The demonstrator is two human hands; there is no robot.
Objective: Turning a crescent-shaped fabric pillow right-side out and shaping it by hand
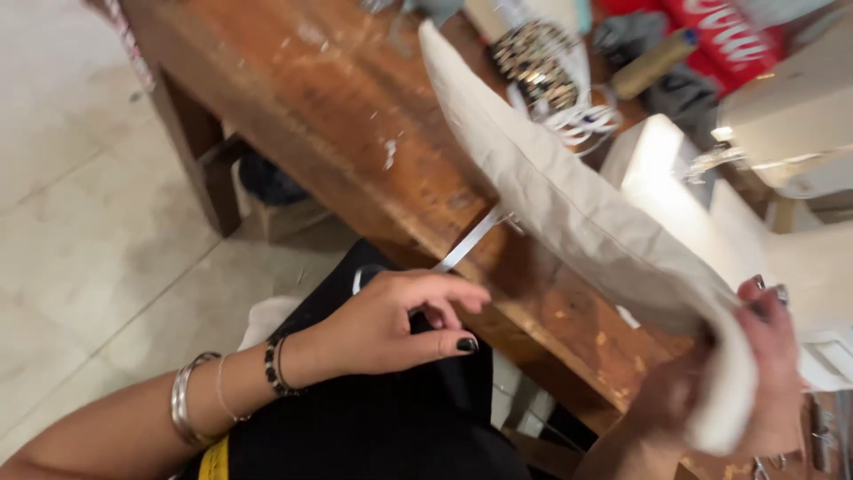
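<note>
Cloth (569, 204), beige and folded, was gripped by the right hand (755, 356); the left hand (391, 324) was half curled, pinching a white strip (471, 238). The right hand was blurred.

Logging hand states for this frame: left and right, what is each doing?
Left hand: loosely curled over the lap, beside the scissors; whether it touches them cannot be told.
Right hand: closed on the beige cloth, held over the table.
</note>
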